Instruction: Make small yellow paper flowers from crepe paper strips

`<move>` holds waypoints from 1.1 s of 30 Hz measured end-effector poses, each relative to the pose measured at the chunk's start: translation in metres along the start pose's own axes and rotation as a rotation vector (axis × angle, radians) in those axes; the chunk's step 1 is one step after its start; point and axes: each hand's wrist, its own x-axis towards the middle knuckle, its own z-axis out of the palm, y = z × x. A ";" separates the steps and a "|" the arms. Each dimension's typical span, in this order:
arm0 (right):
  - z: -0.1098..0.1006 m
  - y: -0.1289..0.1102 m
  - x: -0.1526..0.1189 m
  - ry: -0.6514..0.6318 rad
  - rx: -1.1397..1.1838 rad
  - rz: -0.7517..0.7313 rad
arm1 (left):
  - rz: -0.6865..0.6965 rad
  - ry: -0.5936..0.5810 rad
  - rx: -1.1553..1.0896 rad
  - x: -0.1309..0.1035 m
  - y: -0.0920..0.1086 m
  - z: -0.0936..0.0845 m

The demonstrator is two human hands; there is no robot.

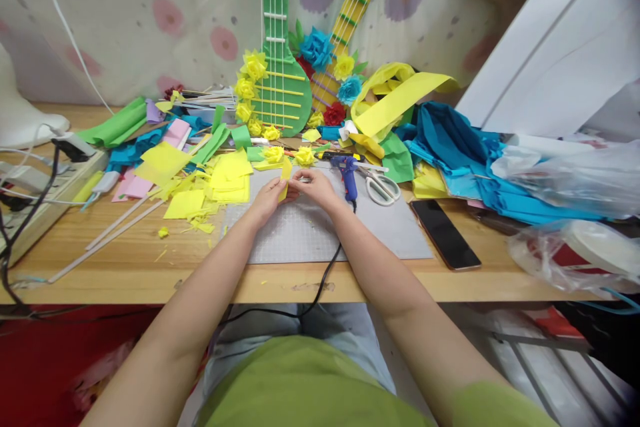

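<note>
Over the grey cutting mat (390, 233), both my hands meet near its middle. My left hand (270, 199) is closed on a small folded piece of yellow crepe paper (286, 171), which sticks up from the fingers. My right hand (316, 187) touches the paper's right side with bent, pinched fingers; whether it grips the paper is hard to see. Just beyond the fingers lie yellow paper flowers (305, 157). To the right of my hands are a blue glue gun (349, 177) and white-handled scissors (383, 188).
Yellow paper squares (230, 177) and scraps spread to the left. A green paper guitar (287, 93) with yellow flowers leans at the back. A phone (446, 233) lies right of the mat, near blue crepe paper (455, 140). The glue gun's cord (325, 277) hangs over the table edge.
</note>
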 end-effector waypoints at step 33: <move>-0.011 -0.003 0.002 -0.160 0.277 -0.152 | 0.010 0.003 0.040 -0.004 0.003 0.002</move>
